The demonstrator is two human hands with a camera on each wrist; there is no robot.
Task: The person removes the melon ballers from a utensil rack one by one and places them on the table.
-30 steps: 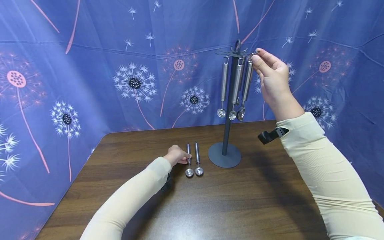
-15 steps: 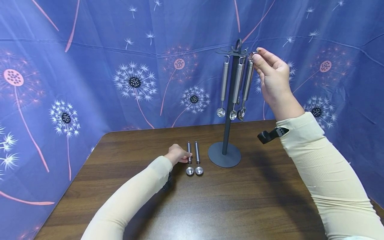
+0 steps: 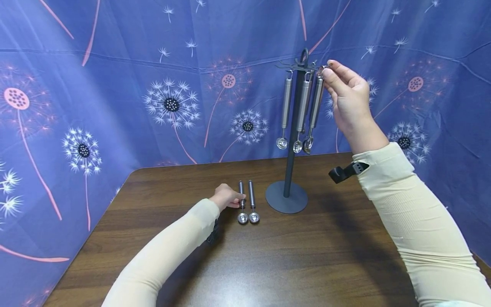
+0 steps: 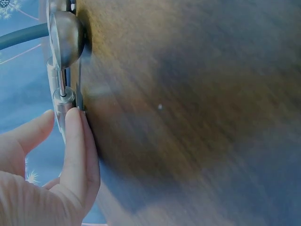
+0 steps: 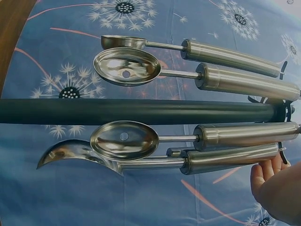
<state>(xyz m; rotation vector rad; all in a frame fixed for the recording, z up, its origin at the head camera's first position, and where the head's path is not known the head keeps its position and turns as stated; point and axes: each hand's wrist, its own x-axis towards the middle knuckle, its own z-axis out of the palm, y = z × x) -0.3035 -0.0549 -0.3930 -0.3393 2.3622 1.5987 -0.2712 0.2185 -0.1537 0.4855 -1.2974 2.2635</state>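
Two metal scoops with round bowls lie side by side on the table. My left hand (image 3: 227,197) pinches the handle of the left scoop (image 3: 242,218), thumb on one side and fingers on the other. The right scoop (image 3: 254,217) lies just beside it. From a dark stand (image 3: 290,170) several metal scoops hang by their handle ends. Two of them, an upper oval scoop (image 5: 127,67) and a lower oval scoop (image 5: 124,141), each have a hole in the bowl. At the stand's top, my right hand (image 3: 350,91) pinches the handle end of a scoop with a pointed curved bowl (image 5: 70,153), by its hook.
The stand's round base (image 3: 286,204) sits on the brown wooden table (image 3: 268,264), right of the scoops. Several thin hooks (image 3: 284,66) stick out from its top. A blue dandelion-print cloth (image 3: 126,51) hangs behind the table.
The left scoop on the table has shifted slightly away and toward the right scoop, with my left hand on it. My right hand has stayed at the hook.
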